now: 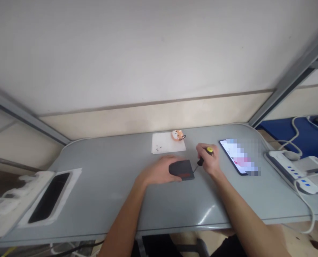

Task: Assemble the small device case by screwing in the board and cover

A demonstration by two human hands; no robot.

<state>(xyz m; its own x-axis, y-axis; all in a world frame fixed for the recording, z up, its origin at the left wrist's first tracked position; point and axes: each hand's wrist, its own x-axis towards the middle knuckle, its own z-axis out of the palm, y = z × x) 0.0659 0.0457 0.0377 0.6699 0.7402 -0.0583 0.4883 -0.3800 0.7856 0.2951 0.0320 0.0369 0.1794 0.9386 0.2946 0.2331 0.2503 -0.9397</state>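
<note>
My left hand [162,170] is closed around a dark grey, box-shaped device [182,170] with a reddish patch along its near side; its exact kind does not show. Fingers and thumb press it from its left end, just above the desk. In my right hand [209,160] is a screwdriver [201,161] with a black handle and a yellow end cap. Its thin shaft slants down to the left and reaches the device's right edge; whether the tip touches cannot be made out. Behind my hands lies white paper [167,142] bearing several tiny dark pieces [158,147] that look like screws.
An orange-and-white animal-faced trinket [177,135] sits on the paper. To the right, a lit phone [237,157] lies near a white power strip [295,171] with cables. At the left, a dark phone [49,197] rests beside another power strip [22,203]. The grey desk [100,192] meets a wall behind.
</note>
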